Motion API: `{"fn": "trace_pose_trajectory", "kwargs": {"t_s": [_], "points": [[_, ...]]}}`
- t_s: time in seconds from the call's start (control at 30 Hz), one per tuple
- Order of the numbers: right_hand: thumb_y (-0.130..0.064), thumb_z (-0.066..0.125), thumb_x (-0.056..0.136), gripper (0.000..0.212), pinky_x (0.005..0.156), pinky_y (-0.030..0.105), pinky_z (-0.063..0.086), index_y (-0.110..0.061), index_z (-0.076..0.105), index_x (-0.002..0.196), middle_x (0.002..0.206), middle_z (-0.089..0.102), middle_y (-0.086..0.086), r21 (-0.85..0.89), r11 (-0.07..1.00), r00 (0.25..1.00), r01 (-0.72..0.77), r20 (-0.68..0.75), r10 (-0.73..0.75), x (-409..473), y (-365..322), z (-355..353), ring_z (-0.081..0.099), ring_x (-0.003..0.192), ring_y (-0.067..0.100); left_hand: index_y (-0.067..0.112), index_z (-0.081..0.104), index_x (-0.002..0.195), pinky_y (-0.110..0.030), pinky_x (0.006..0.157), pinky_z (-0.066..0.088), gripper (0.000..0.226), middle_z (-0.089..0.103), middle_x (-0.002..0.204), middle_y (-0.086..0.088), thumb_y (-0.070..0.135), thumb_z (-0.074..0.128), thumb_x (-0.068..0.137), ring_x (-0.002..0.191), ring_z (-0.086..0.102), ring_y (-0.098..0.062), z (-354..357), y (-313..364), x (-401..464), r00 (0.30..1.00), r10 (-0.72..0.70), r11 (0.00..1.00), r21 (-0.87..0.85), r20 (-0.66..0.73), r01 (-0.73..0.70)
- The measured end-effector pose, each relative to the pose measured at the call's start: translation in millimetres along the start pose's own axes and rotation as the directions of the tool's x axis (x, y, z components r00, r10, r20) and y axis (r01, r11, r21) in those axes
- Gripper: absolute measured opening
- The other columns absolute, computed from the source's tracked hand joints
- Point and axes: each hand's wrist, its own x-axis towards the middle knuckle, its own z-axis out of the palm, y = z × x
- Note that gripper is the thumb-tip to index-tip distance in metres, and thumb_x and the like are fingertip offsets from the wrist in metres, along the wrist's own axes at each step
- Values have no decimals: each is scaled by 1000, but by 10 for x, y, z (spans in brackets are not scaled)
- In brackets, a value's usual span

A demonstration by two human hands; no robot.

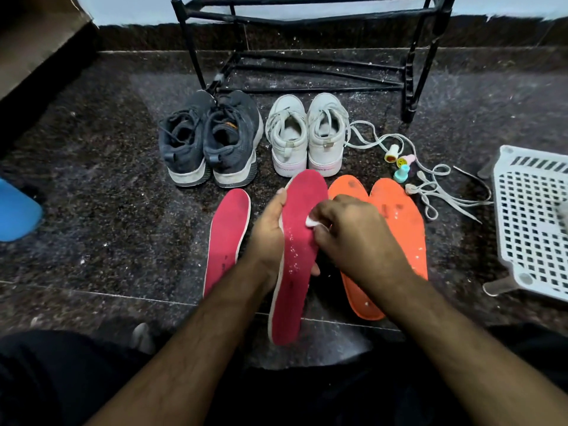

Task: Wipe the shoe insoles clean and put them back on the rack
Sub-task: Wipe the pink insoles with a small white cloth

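Note:
My left hand [266, 238] grips a red insole [299, 265] by its left edge, holding it lifted above the floor with white specks on its surface. My right hand [353, 238] pinches a small white cotton pad [311, 221] against the insole's upper half. A second red insole [227, 238] lies flat on the floor to the left. Two orange insoles [396, 222] lie to the right, partly hidden by my right arm. The black metal shoe rack [307, 69] stands at the back against the wall.
A pair of dark grey sneakers [212, 139] and a pair of white sneakers [307, 136] stand before the rack. Loose white laces [436, 186] and small coloured bottles [399, 164] lie right of them. A white plastic basket [531, 216] lies far right, a blue object [17, 210] far left.

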Motion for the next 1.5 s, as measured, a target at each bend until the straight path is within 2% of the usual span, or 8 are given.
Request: {"fn": "trace_pose_trajectory", "kwargs": {"t_s": [0.2, 0.37, 0.53, 0.73, 0.93, 1.17, 1.37, 1.5], "points": [[-23, 65, 84, 18, 79, 31, 48, -22, 73, 100, 89, 65, -2, 77, 993, 965, -85, -242, 101, 148, 192, -257, 62, 83, 16, 22, 77, 100, -36, 37, 50, 66, 66, 78, -29, 61, 25, 101, 48, 64, -33, 194, -121, -85, 995, -66, 993, 102, 74, 58], [-24, 63, 87, 21, 76, 38, 51, -24, 75, 104, 91, 65, 1, 95, 988, 991, 123, -61, -118, -19, -73, -35, 65, 86, 22, 14, 74, 83, -35, 33, 47, 70, 68, 63, -11, 61, 26, 100, 42, 62, -27, 118, -47, -70, 991, -107, 994, -31, 87, 110], [-22, 68, 86, 20, 79, 35, 52, -25, 76, 105, 93, 66, -2, 95, 995, 972, -21, -231, 43, 225, 222, -224, 64, 84, 17, 8, 68, 114, -36, 41, 51, 74, 68, 82, -30, 67, 27, 97, 50, 63, -35, 117, -48, -59, 993, -91, 991, 103, 77, 83], [-14, 66, 83, 20, 78, 39, 49, -19, 72, 101, 93, 62, 4, 61, 991, 993, 118, -20, -117, 15, -26, 18, 63, 88, 26, 14, 67, 100, -34, 34, 50, 63, 67, 64, -11, 63, 27, 99, 44, 62, -26, 90, -21, -21, 998, -63, 997, -41, 3, 63], [-16, 65, 85, 19, 82, 39, 51, -21, 72, 103, 94, 60, 0, 89, 993, 968, -78, -232, 97, 230, 233, -177, 61, 88, 20, 3, 67, 114, -34, 37, 51, 78, 66, 85, -31, 68, 28, 94, 45, 63, -33, 186, -133, -100, 989, -130, 981, 155, 76, 117], [-11, 64, 81, 19, 81, 37, 43, -17, 61, 99, 94, 60, 3, 126, 991, 997, 52, -59, -45, 8, -42, 117, 57, 90, 24, 12, 68, 86, -28, 31, 45, 65, 66, 57, -10, 60, 27, 100, 37, 60, -25, 138, -13, -47, 995, -95, 995, -38, 37, 96], [-12, 64, 85, 20, 82, 29, 40, -19, 66, 103, 94, 61, 0, 138, 983, 969, -118, -202, 145, 230, 217, -91, 58, 90, 19, 11, 64, 120, -29, 35, 48, 78, 67, 78, -28, 70, 19, 97, 38, 59, -30, 204, -171, -83, 969, -215, 958, 217, 119, 186], [-8, 63, 83, 18, 77, 25, 35, -18, 62, 98, 91, 60, 2, 150, 989, 992, -14, -123, 33, 31, -24, 104, 56, 88, 21, 12, 72, 99, -31, 38, 49, 67, 70, 68, -12, 60, 26, 101, 46, 64, -26, 141, -79, -20, 992, -112, 993, -14, 65, 113]]}}
